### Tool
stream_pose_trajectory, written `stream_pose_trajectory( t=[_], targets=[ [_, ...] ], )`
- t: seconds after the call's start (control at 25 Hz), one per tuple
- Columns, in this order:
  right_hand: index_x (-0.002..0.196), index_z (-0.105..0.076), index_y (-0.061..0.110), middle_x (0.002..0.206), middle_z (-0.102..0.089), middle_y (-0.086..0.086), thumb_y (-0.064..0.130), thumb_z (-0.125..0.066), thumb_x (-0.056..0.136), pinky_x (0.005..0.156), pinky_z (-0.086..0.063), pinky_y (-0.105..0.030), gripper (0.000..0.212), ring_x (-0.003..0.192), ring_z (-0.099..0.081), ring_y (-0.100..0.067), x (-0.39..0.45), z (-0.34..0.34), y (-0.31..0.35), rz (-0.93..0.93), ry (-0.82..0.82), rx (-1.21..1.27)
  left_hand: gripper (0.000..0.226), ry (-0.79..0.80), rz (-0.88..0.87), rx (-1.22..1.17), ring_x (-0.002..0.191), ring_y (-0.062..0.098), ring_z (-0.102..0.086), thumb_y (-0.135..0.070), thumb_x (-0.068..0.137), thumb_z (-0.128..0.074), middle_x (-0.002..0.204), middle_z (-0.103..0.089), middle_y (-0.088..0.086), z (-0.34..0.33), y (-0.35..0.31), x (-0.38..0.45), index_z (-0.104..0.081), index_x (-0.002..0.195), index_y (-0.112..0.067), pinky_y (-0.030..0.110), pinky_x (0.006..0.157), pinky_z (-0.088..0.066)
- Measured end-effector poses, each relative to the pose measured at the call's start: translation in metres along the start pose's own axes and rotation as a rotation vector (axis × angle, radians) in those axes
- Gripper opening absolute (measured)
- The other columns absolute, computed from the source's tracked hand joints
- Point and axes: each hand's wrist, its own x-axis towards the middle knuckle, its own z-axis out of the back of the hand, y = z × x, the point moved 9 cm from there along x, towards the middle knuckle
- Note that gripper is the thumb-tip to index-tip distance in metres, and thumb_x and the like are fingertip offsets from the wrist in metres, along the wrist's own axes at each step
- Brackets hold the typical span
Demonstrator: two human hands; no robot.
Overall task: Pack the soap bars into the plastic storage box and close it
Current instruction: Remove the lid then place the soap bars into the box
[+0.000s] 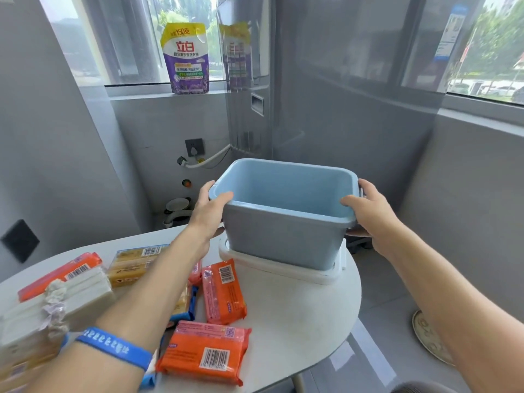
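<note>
The empty blue storage box (286,211) is gripped at both short ends by the left hand (208,211) and right hand (371,214), right of centre over its white lid (283,269); the soap bars (224,290) are spread on the surface (297,313) at lower left, nearer the left hand.

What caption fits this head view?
Both hands, left and right, grip the empty blue box above its white lid.

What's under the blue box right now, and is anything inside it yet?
The blue box sits on its white lid, held at both ends by the left hand and right hand. The visible interior looks empty; the near wall hides part of the floor.
</note>
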Motion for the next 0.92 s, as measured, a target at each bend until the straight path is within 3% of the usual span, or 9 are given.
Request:
stream_pose_trajectory(
  t=[0.24,0.44,0.52,0.6,0.64,0.72,0.8,0.88,0.92],
  targets=[
    [0.138,-0.041,0.043,0.121,-0.061,0.002,0.021,-0.056,0.081,0.071,-0.063,-0.048,0.063,0.097,-0.069,-0.027,0.001,-0.001,-0.004,-0.056,0.057,-0.041,0.048,-0.046,-0.080,0.059,0.091,0.012,-0.057,-0.034,0.090,-0.050,0.105,-0.055,-0.009,0.006,-0.004,0.001,-0.037,0.137,-0.036,0.030,0.067,-0.048],
    [0.142,-0.039,0.040,0.129,-0.060,0.001,0.033,-0.058,0.087,0.082,-0.060,-0.052,0.058,0.100,-0.068,-0.029,-0.005,-0.001,0.001,-0.031,0.042,-0.100,0.062,-0.034,-0.080,0.192,0.116,0.025,-0.053,-0.051,0.091,-0.047,0.136,-0.051,0.003,0.014,-0.003,-0.004,-0.026,0.147,-0.034,0.043,0.098,-0.043],
    [0.145,-0.039,0.027,0.147,-0.046,-0.005,0.042,-0.055,0.091,0.100,-0.047,-0.051,0.058,0.118,-0.056,-0.036,-0.020,0.014,0.022,0.181,-0.195,-0.452,0.068,-0.055,-0.107,0.235,0.131,0.025,-0.044,-0.054,0.093,-0.045,0.147,-0.044,0.003,0.024,-0.004,-0.014,-0.023,0.152,-0.028,0.042,0.108,-0.035],
    [0.138,-0.047,0.015,0.151,-0.041,-0.008,0.035,-0.056,0.091,0.100,-0.038,-0.047,0.051,0.122,-0.047,-0.039,-0.066,0.001,0.055,0.558,-0.434,-0.699,0.060,-0.175,-0.248,0.456,0.130,0.024,-0.046,-0.049,0.094,-0.047,0.143,-0.051,0.006,0.051,0.000,-0.030,-0.038,0.146,-0.022,0.040,0.106,-0.037],
    [0.131,-0.052,0.013,0.144,-0.048,-0.009,0.029,-0.059,0.090,0.095,-0.039,-0.046,0.044,0.116,-0.049,-0.038,-0.094,-0.022,0.065,0.717,-0.443,-0.704,0.053,-0.215,-0.311,0.615,0.126,0.025,-0.050,-0.045,0.094,-0.048,0.139,-0.056,0.007,0.064,0.008,-0.038,-0.047,0.140,-0.019,0.040,0.102,-0.041],
    [0.114,-0.060,0.013,0.121,-0.064,-0.008,0.024,-0.060,0.087,0.083,-0.044,-0.043,0.030,0.100,-0.057,-0.035,-0.130,-0.080,0.071,0.884,-0.250,-0.742,0.041,-0.180,-0.357,0.924,0.116,0.025,-0.056,-0.040,0.093,-0.052,0.129,-0.063,0.007,0.078,0.026,-0.049,-0.060,0.125,-0.018,0.040,0.093,-0.048],
    [0.102,-0.062,0.018,0.104,-0.070,-0.004,0.034,-0.057,0.088,0.075,-0.047,-0.039,0.022,0.092,-0.063,-0.032,-0.150,-0.155,0.044,0.898,0.175,-0.926,0.031,-0.027,-0.310,1.158,0.102,0.021,-0.060,-0.039,0.089,-0.056,0.118,-0.067,0.004,0.083,0.042,-0.056,-0.067,0.112,-0.021,0.035,0.081,-0.050],
    [0.108,-0.060,0.023,0.109,-0.067,-0.001,0.051,-0.054,0.088,0.078,-0.051,-0.039,0.035,0.099,-0.063,-0.027,-0.173,-0.210,-0.002,0.806,0.597,-1.111,0.028,0.177,-0.272,1.245,0.096,0.018,-0.058,-0.036,0.085,-0.059,0.114,-0.066,0.002,0.080,0.054,-0.067,-0.067,0.108,-0.023,0.033,0.078,-0.049],
    [0.116,-0.058,0.025,0.117,-0.063,0.000,0.059,-0.054,0.085,0.083,-0.050,-0.040,0.046,0.105,-0.060,-0.026,-0.182,-0.223,-0.022,0.760,0.710,-1.202,0.032,0.254,-0.257,1.246,0.100,0.018,-0.057,-0.035,0.083,-0.060,0.117,-0.064,0.002,0.078,0.058,-0.070,-0.064,0.112,-0.024,0.034,0.082,-0.049]
  ],
)
